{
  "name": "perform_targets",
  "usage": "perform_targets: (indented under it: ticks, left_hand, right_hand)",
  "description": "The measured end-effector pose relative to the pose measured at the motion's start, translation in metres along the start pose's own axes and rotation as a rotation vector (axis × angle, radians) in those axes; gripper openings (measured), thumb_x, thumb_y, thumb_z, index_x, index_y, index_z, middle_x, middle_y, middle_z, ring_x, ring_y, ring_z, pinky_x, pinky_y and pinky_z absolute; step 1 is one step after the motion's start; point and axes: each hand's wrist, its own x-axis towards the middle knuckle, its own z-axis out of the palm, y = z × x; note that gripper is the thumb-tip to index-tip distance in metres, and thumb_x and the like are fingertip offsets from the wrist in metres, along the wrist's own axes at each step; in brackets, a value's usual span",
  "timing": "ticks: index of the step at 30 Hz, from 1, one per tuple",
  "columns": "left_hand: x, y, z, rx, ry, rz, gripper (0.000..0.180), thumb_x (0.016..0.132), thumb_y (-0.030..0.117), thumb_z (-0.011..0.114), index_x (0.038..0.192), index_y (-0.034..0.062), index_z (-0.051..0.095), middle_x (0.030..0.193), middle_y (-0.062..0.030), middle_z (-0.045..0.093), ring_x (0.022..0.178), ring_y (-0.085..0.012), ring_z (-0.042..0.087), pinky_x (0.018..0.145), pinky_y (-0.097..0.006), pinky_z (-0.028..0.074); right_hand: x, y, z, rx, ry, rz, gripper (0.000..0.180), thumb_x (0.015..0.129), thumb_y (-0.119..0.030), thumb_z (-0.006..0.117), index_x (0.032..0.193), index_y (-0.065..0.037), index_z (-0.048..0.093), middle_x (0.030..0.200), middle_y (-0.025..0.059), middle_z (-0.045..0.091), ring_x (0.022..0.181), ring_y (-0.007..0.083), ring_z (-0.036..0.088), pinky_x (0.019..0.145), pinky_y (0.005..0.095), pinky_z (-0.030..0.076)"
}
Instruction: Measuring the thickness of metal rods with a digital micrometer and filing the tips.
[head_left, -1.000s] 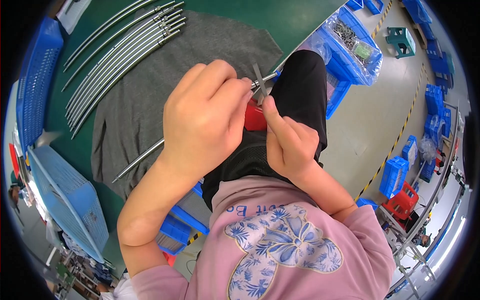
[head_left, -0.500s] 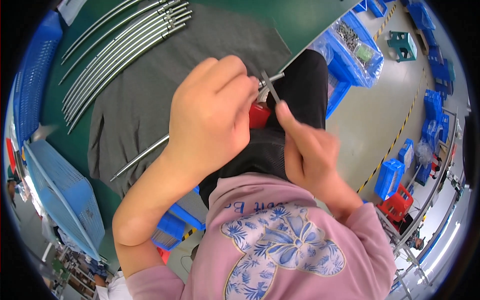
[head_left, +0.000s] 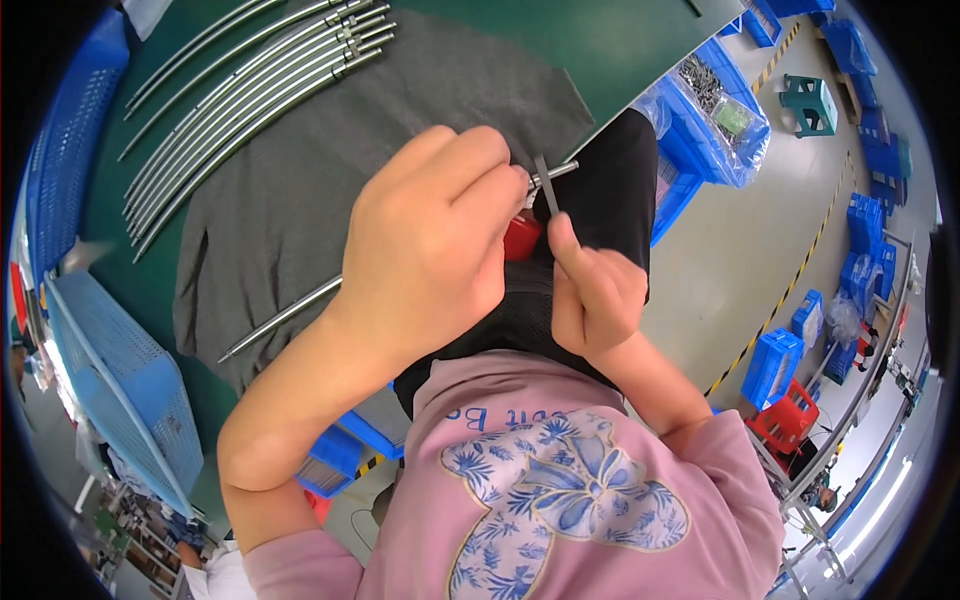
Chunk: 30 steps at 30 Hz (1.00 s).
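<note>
A slim metal rod (head_left: 282, 318) runs slantwise over the grey cloth (head_left: 290, 190), and my left hand (head_left: 430, 230) is closed around it near its far right end. The rod's short tip sticks out past my fingers. A narrow, flat grey file (head_left: 547, 185) crosses that tip and appears to touch it. My right hand (head_left: 598, 295) grips the file's lower end, thumb laid along it. My left fingers hide the middle of the rod. On the cloth and table at the upper left, several similar metal rods (head_left: 240, 120) lie side by side, with collars near one end.
The green table (head_left: 620, 40) ends in a slanting edge at my right. Beyond it stands a blue bin (head_left: 735, 150) of small metal parts in plastic. A light blue basket (head_left: 130, 370) is on the left. Under my hands is something red (head_left: 522, 238).
My right hand has shifted a little to the left, and the file stands steeper across the rod's tip. My left hand keeps its hold on the rod. The whole view has shifted slightly.
</note>
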Motion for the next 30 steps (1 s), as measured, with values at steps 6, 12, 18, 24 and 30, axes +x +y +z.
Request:
perform_targets:
  ticks: [6, 12, 18, 24, 30]
  left_hand:
    - [0.001, -0.003, -0.001, 0.014, 0.017, 0.052, 0.015, 0.06, -0.006, 0.063, 0.071, 0.0012, 0.055, 0.071, -0.007, 0.05, 0.06, -0.0244, 0.048, 0.052, -0.033, 0.04]
    - [0.0, -0.001, 0.001, 0.008, 0.05, 0.05, 0.015, 0.063, -0.007, 0.066, 0.069, 0.0007, 0.055, 0.068, -0.0073, 0.051, 0.056, -0.0235, 0.048, 0.049, -0.032, 0.038]
    - [-0.002, 0.0, 0.001, 0.01, 0.048, 0.049, 0.016, 0.063, -0.007, 0.067, 0.069, 0.0007, 0.054, 0.068, -0.0071, 0.051, 0.056, -0.0233, 0.048, 0.049, -0.032, 0.038]
    - [0.0, -0.001, 0.001, 0.015, 0.045, 0.053, 0.016, 0.063, -0.007, 0.067, 0.068, 0.0005, 0.053, 0.068, -0.007, 0.05, 0.056, -0.0239, 0.047, 0.05, -0.032, 0.038]
    - [-0.001, 0.002, -0.001, 0.02, 0.035, 0.052, 0.017, 0.063, -0.007, 0.066, 0.068, 0.0008, 0.052, 0.068, -0.0076, 0.05, 0.057, -0.025, 0.047, 0.05, -0.033, 0.038]
  right_hand:
    - [-0.008, 0.014, 0.03, 0.017, 0.158, -0.124, 0.046, 0.059, 0.006, 0.058, 0.105, 0.005, 0.062, 0.056, 0.0033, 0.042, 0.041, 0.0168, 0.04, 0.04, 0.0277, 0.035]
    - [-0.006, 0.024, 0.038, 0.051, 0.188, -0.198, 0.05, 0.057, 0.008, 0.059, 0.106, 0.005, 0.062, 0.056, 0.0016, 0.041, 0.04, 0.0147, 0.037, 0.039, 0.0269, 0.032]
    - [-0.002, 0.018, 0.034, 0.063, 0.158, -0.157, 0.045, 0.06, 0.007, 0.06, 0.105, 0.003, 0.062, 0.056, 0.0025, 0.043, 0.04, 0.0145, 0.038, 0.039, 0.0256, 0.034]
    - [0.002, 0.032, 0.035, 0.071, 0.191, -0.22, 0.046, 0.057, 0.004, 0.059, 0.102, 0.004, 0.064, 0.057, 0.004, 0.048, 0.04, 0.0148, 0.039, 0.039, 0.0251, 0.033]
    - [0.03, 0.005, -0.002, -0.003, -0.051, -0.072, 0.052, 0.061, 0.005, 0.056, 0.111, -0.002, 0.062, 0.053, 0.002, 0.045, 0.037, 0.0148, 0.039, 0.038, 0.0263, 0.035]
